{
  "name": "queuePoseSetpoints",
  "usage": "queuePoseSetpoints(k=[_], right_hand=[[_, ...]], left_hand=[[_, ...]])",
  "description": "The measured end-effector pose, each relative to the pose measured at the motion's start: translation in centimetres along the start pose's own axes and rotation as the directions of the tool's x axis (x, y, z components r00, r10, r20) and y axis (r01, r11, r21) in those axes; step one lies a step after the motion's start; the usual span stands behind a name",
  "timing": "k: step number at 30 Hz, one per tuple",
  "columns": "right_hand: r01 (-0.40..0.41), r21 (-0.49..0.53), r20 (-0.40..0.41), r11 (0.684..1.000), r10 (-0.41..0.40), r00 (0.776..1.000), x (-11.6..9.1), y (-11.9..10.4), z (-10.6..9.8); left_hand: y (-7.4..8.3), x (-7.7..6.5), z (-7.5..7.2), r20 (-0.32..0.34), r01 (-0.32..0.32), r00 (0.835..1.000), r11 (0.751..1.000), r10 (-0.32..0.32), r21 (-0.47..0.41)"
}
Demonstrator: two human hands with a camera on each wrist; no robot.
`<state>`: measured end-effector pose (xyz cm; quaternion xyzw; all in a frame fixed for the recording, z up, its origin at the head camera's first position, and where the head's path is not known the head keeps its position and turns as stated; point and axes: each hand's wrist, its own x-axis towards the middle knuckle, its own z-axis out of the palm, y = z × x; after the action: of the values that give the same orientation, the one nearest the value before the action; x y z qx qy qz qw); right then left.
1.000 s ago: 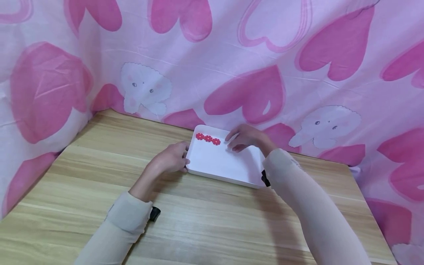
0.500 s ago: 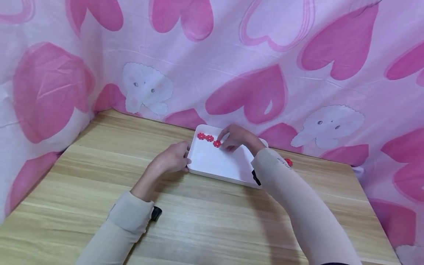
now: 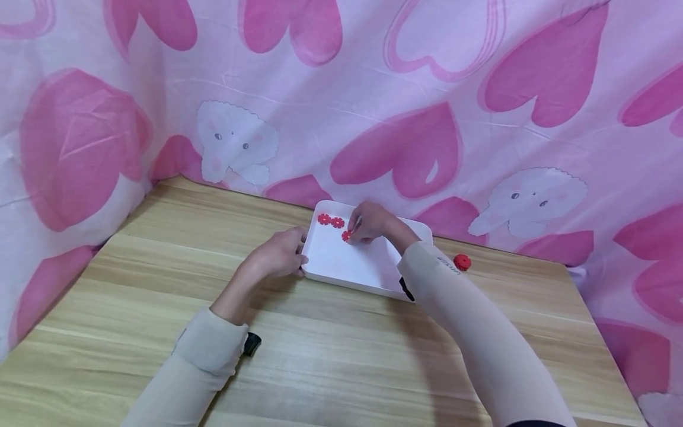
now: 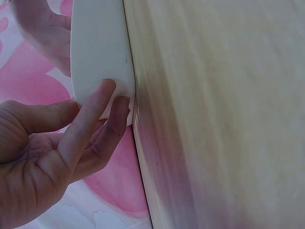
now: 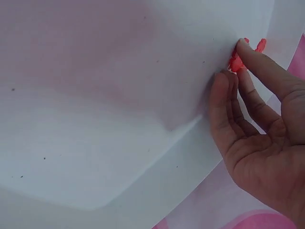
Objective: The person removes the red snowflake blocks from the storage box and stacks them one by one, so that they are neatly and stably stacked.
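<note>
At the left end of the white tray [image 3: 328, 258], the left hand [image 3: 276, 255] grips the wall near the front corner with partly bent fingers, likely to keep it from sliding. Over the tray's left half, the right hand [image 3: 370, 222] pinches a notched red disc [image 3: 346, 236] with its fingertips, a hold that suits so small a piece. Two more discs [image 3: 324, 219] lie by the tray's far left corner, seemingly lined along the back wall. Right of the tray, red pieces [image 3: 462, 262] sit on the table [image 3: 320, 350].
</note>
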<state>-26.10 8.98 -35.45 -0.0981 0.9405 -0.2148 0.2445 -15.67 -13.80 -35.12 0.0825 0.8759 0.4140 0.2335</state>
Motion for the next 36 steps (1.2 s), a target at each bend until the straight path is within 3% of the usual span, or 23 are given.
queuePoseSetpoints(k=[6, 14, 22, 36], right_hand=[[0.022, 0.07, -0.002, 0.997, -0.022, 1.0, 0.0, 0.6, -0.3], [0.097, 0.162, -0.065, 0.982, -0.088, 0.994, -0.3, 1.9, -0.8], [0.082, 0.242, -0.042, 0.967, -0.074, 0.996, -0.8, 2.9, -1.6], [0.052, 0.256, -0.022, 0.965, -0.048, 0.999, -3.2, 5.9, -4.2]], left_hand=[[0.0, 0.0, 0.0, 0.004, 0.005, 1.0, 1.0, -0.005, -0.006], [0.1, 0.1, 0.1, 0.006, 0.005, 1.0, 1.0, -0.005, -0.002], [0.1, 0.1, 0.0, 0.01, 0.007, 1.0, 1.0, -0.007, -0.003], [0.0, 0.2, -0.1, 0.011, 0.008, 1.0, 1.0, -0.008, -0.002]])
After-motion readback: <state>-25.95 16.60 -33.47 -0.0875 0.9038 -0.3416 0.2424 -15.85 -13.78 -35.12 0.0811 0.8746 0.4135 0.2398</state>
